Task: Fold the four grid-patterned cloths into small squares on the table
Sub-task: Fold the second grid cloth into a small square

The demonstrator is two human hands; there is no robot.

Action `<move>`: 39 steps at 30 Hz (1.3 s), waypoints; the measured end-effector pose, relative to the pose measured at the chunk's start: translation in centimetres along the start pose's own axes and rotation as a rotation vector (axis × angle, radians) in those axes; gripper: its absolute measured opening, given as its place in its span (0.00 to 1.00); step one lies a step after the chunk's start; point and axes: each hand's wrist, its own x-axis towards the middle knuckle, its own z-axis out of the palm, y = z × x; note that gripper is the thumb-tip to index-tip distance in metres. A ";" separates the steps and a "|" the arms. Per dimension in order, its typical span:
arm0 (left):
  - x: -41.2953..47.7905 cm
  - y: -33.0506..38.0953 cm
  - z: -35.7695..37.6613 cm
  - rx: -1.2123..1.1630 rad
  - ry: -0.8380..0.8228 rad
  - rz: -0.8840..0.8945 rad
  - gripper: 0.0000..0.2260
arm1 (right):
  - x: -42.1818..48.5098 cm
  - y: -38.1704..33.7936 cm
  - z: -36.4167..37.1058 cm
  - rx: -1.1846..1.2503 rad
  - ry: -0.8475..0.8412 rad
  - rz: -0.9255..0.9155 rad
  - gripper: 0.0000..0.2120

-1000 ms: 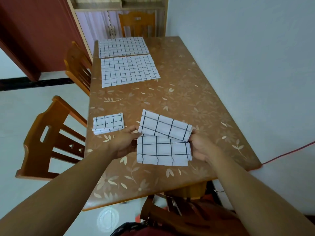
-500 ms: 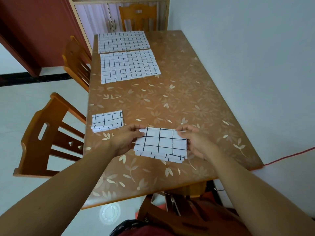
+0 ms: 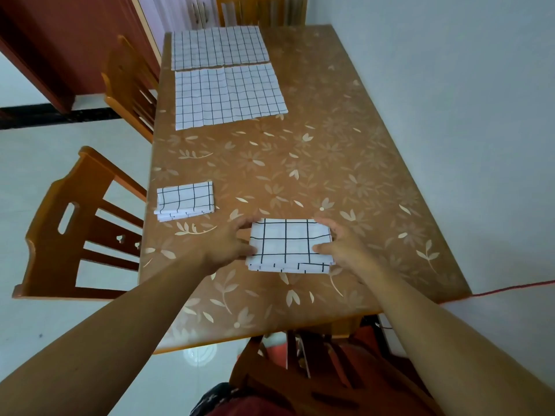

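A white grid-patterned cloth (image 3: 289,244), folded into a small thick rectangle, lies flat near the front of the brown flowered table (image 3: 330,151). My left hand (image 3: 231,246) grips its left edge and my right hand (image 3: 339,244) grips its right edge, fingers resting on top. A second folded cloth (image 3: 186,200) sits by the table's left edge, apart from both hands. Two unfolded grid cloths lie spread flat at the far end, the nearer one (image 3: 228,96) just in front of the farther one (image 3: 219,46).
Wooden chairs stand along the table's left side (image 3: 75,226) (image 3: 129,85) and at its far end (image 3: 252,10). Another chair (image 3: 315,376) is tucked under the near edge. A pale wall (image 3: 450,85) runs along the right. A red cord (image 3: 510,289) crosses at the near right corner.
The far half of the cloth has been folded down onto the near half, making a smaller stack. Both hands now hold its side edges flat on the table.
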 end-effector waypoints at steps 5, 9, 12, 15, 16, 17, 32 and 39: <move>1.7 -3.4 1.8 0.248 0.123 -0.027 0.21 | 2.1 3.8 -0.2 -0.145 -0.030 -0.049 0.41; 3.2 -6.1 3.9 0.455 0.102 -0.029 0.28 | 2.5 5.3 -0.2 -0.452 -0.063 -0.068 0.40; 4.5 -7.9 5.7 0.552 0.073 -0.047 0.31 | 3.7 6.8 -0.6 -0.585 -0.123 -0.066 0.41; 5.7 -9.4 7.3 0.623 0.054 -0.075 0.33 | 4.7 7.9 -0.6 -0.688 -0.169 -0.075 0.44; 6.0 -9.9 7.8 0.652 0.039 -0.083 0.34 | 5.2 8.4 -0.6 -0.709 -0.186 -0.073 0.44; 6.3 -10.3 8.3 0.697 0.024 -0.092 0.34 | 5.5 9.0 -0.7 -0.744 -0.202 -0.074 0.44; 8.5 -15.7 11.5 1.550 0.047 0.209 0.39 | 8.8 15.3 -0.1 -1.392 -0.260 -0.585 0.45; 8.6 -16.7 10.3 1.592 0.008 0.239 0.39 | 9.3 17.1 -0.1 -1.406 -0.218 -0.619 0.40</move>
